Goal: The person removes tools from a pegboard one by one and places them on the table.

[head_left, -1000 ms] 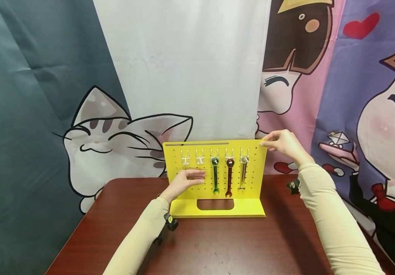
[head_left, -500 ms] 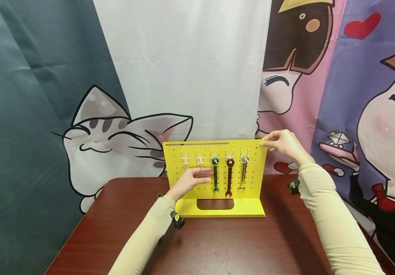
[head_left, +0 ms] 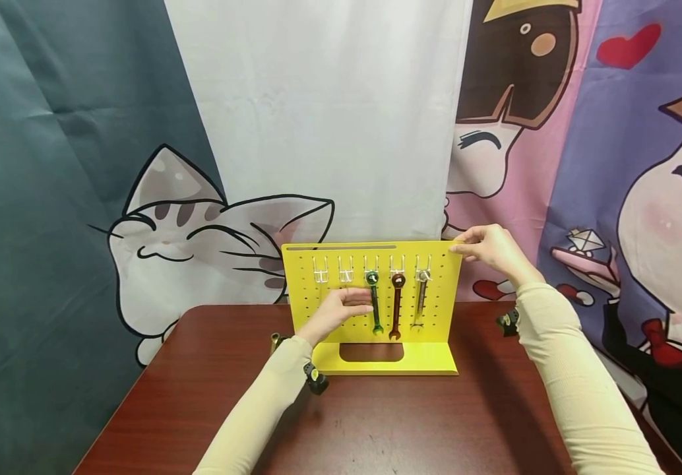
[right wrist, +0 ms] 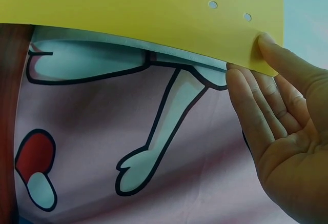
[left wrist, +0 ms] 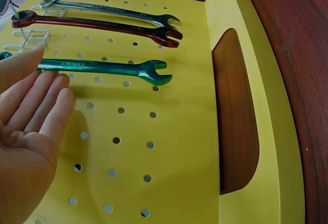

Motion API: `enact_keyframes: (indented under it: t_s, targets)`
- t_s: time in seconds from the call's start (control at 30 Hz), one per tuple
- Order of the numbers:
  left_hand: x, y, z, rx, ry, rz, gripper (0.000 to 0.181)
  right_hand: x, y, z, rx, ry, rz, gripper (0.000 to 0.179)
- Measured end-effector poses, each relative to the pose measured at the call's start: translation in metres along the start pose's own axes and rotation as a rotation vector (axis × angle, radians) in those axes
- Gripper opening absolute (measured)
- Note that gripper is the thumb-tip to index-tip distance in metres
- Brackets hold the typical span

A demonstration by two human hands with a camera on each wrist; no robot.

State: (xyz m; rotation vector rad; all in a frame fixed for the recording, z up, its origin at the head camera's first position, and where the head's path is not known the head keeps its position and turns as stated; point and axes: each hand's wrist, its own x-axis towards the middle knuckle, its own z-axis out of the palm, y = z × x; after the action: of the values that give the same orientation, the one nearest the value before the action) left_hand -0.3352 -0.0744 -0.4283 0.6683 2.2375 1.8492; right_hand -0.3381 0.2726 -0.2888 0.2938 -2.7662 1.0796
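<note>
A cloth backdrop (head_left: 341, 119) printed with cartoon figures spans the rear, above a dark red-brown tabletop (head_left: 388, 429). A yellow pegboard (head_left: 353, 330) stands upright on its own flat base there.

Two arms reach in from below, both in pale sleeves (head_left: 258, 409). The right arm goes out farther and higher, its right hand (head_left: 486, 247) bent inward at the pegboard's upper right corner. That corner is pinched: thumb flat on the front, fingers behind (the right wrist view shows this plainly). The left hand (head_left: 336, 313) lies lower, in front of the board, fingers pointing toward the person's right and thumb beneath them, a gap between. The two hands are well apart.

Three combination wrenches hang by their ring ends: a red wrench (head_left: 396, 307) in the middle, a silver wrench (head_left: 421, 297) to its right and a green wrench (head_left: 376, 313) to its left. The green one is right at the left hand's fingertips, its lower end leaning slightly right; the thumb crosses in front of its shaft, though I cannot tell whether thumb and fingers have closed on it. The red and silver ones lie between the two hands, clear of both.

White wire hooks (head_left: 346, 276) line the board's upper part. Smallest of all is some raised lettering (left wrist: 73, 64) on the green shaft, too small to read surely.
</note>
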Motion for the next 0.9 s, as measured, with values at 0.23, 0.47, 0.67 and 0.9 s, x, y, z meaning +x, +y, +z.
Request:
enact_keyframes:
  t_s: [0.23, 0.47, 0.67, 0.9]
  targets:
    - [0.001, -0.002, 0.007, 0.014, 0.054, 0.027, 0.044, 0.0, -0.001, 0.001, 0.002, 0.006, 0.004, 0.038]
    - [0.001, -0.003, 0.013, 0.042, 0.171, 0.047, 0.037, 0.0, 0.0, 0.0, -0.004, 0.008, -0.012, 0.037]
    - [0.0, -0.001, 0.017, 0.051, 0.209, 0.046, 0.033, -0.002, 0.001, 0.0, 0.003, 0.004, 0.002, 0.038]
    - [-0.002, 0.001, 0.018, 0.028, 0.231, 0.044, 0.03, -0.002, 0.001, 0.0, 0.018, 0.006, 0.0, 0.037]
